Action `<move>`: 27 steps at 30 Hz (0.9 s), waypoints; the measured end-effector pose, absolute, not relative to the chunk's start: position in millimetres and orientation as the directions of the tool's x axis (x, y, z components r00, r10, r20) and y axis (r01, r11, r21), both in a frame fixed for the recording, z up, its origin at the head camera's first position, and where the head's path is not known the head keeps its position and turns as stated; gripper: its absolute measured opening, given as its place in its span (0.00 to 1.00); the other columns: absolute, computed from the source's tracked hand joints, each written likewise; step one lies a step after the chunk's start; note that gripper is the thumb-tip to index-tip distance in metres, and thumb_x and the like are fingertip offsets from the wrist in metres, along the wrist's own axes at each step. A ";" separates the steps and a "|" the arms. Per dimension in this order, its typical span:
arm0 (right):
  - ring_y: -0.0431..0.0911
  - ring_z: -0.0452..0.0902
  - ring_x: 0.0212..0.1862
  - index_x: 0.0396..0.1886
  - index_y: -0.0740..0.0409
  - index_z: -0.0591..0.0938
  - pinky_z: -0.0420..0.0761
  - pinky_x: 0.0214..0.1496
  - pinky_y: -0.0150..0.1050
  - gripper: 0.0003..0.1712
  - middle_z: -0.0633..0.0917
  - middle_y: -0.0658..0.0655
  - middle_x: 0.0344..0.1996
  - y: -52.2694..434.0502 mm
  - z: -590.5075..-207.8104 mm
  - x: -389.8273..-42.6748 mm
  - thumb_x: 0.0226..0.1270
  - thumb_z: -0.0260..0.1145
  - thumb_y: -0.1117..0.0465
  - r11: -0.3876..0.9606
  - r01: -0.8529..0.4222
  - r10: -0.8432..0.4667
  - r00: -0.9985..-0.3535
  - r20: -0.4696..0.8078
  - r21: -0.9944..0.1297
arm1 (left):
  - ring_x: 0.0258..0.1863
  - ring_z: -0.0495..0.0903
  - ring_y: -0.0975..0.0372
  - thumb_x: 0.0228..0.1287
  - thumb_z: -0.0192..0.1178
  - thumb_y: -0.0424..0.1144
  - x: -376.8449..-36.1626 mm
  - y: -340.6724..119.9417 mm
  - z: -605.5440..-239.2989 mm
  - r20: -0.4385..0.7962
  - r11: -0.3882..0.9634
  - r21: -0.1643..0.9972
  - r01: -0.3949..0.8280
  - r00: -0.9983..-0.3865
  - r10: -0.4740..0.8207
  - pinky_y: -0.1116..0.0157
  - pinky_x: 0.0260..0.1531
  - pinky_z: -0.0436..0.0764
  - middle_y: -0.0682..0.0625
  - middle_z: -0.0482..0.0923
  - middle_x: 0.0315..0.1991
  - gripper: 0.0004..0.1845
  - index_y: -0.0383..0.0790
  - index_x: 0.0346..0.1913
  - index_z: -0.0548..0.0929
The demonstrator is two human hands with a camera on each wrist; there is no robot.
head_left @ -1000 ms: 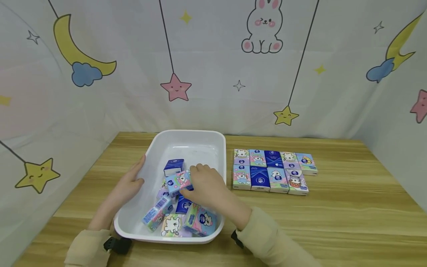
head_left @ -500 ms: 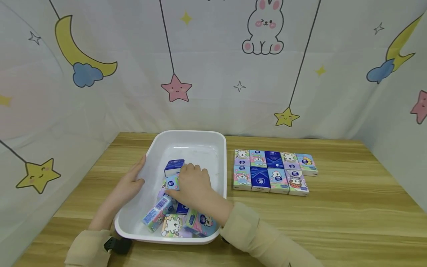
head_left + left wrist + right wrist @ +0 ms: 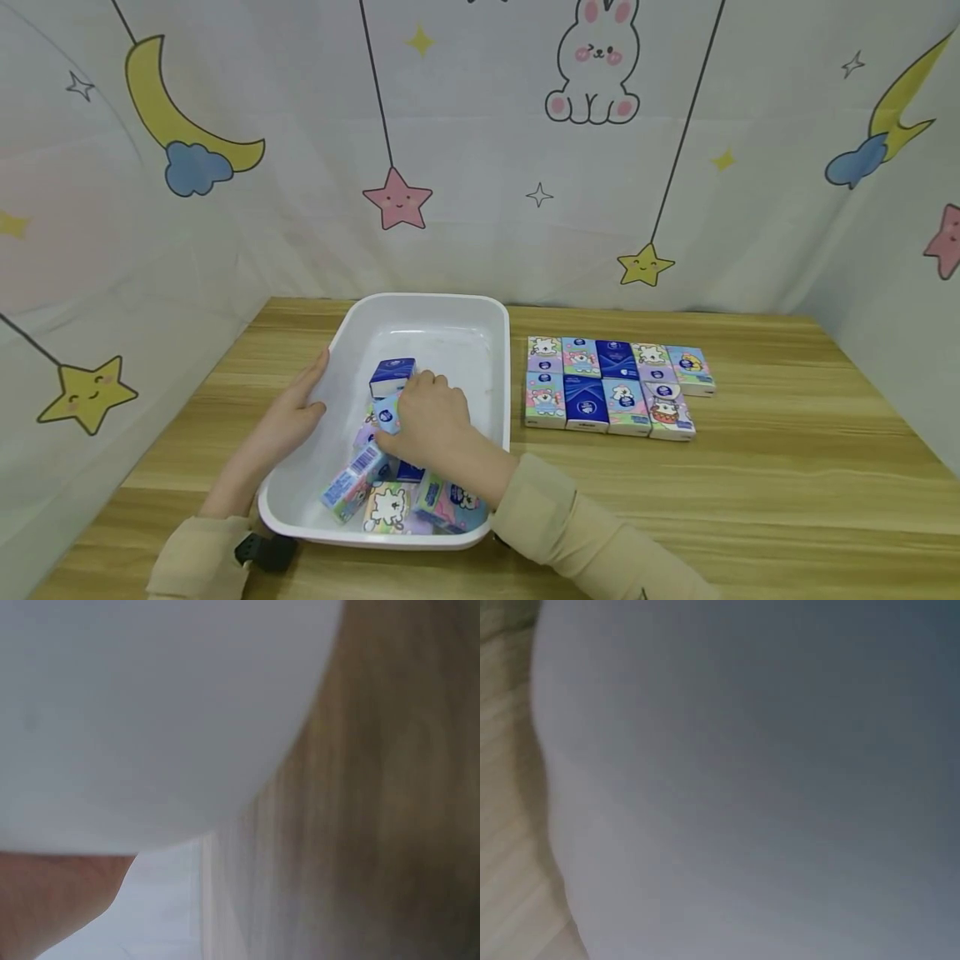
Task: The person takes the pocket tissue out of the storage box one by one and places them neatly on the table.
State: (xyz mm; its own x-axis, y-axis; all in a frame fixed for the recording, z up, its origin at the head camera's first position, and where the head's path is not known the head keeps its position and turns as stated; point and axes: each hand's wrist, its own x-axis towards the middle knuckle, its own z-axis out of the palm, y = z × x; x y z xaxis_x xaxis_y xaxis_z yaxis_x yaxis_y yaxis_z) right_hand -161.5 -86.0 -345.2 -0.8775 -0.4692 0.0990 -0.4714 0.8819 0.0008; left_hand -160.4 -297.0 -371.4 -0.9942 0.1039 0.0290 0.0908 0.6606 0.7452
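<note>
Since a second ago, the right hand [image 3: 431, 421] has sunk into the tub [image 3: 352, 333], fingers curled round a tissue pack [image 3: 386, 410]; left hand [image 3: 292, 412] rests flat on the rim. Lifting straight up looks wisest.

The left hand [image 3: 288, 415] lies with its fingers straight and together and the thumb spread off to the inner side, its forearm in a beige sleeve [image 3: 197, 557] running back toward the body with a dark strap at the wrist. The right hand [image 3: 429, 421] is turned palm down, its knuckles up and its fingers curled forward and down so that the fingertips are hidden from the head view. Its sleeved forearm [image 3: 577, 537] comes in slantwise from the lower right, and the two hands sit near each other without touching.
</note>
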 end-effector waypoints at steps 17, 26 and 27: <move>0.43 0.71 0.34 0.56 0.68 0.76 0.77 0.26 0.32 0.49 0.79 0.55 0.37 -82.3 -346.3 -166.8 0.50 0.65 0.30 0.877 -0.470 -0.470 -0.882 0.022 -0.101 | 0.73 0.41 0.32 0.60 0.43 0.22 -160.2 -296.3 -371.0 0.018 0.653 0.753 0.081 -0.995 0.102 0.33 0.67 0.51 0.30 0.37 0.76 0.41 0.34 0.76 0.41; 0.46 0.73 0.44 0.64 0.65 0.71 0.80 0.38 0.36 0.53 0.79 0.57 0.47 -76.6 -346.5 -167.6 0.49 0.65 0.30 0.865 -0.483 -0.489 -0.872 -0.010 -0.138 | 0.73 0.41 0.32 0.61 0.42 0.23 -160.0 -295.9 -370.0 0.011 0.651 0.755 0.073 -0.995 0.099 0.33 0.67 0.51 0.31 0.37 0.76 0.40 0.35 0.76 0.41; 0.46 0.74 0.45 0.64 0.65 0.71 0.81 0.39 0.37 0.53 0.79 0.57 0.48 -75.6 -346.7 -167.3 0.49 0.65 0.30 0.863 -0.485 -0.492 -0.871 -0.015 -0.140 | 0.73 0.41 0.32 0.61 0.42 0.23 -160.0 -295.8 -370.1 0.010 0.652 0.755 0.073 -0.995 0.099 0.33 0.67 0.52 0.31 0.37 0.76 0.40 0.35 0.76 0.41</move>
